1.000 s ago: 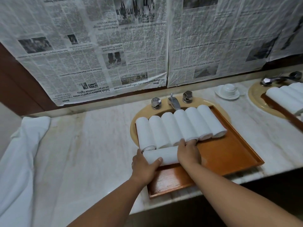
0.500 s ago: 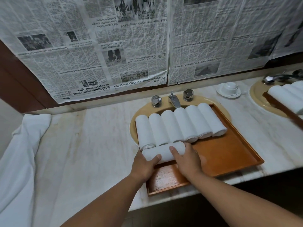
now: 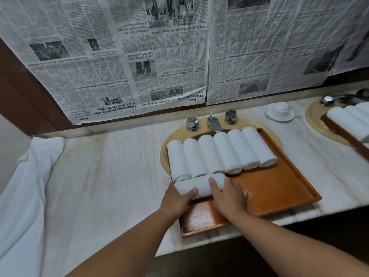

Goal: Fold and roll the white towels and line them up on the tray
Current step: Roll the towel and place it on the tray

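A brown wooden tray lies over a yellow sink. Several rolled white towels stand side by side along its far half. One more rolled towel lies crosswise in front of that row, at the tray's left side. My left hand grips this roll's left end, thumb on top. My right hand rests on the roll's right part with fingers laid over it.
A loose white cloth hangs over the counter's left end. Taps and a faucet stand behind the tray. A white cup on a saucer and a second tray of rolled towels sit at the right.
The crosswise roll has been pushed back against the row of rolls. My right hand slid from its right end onto its top.
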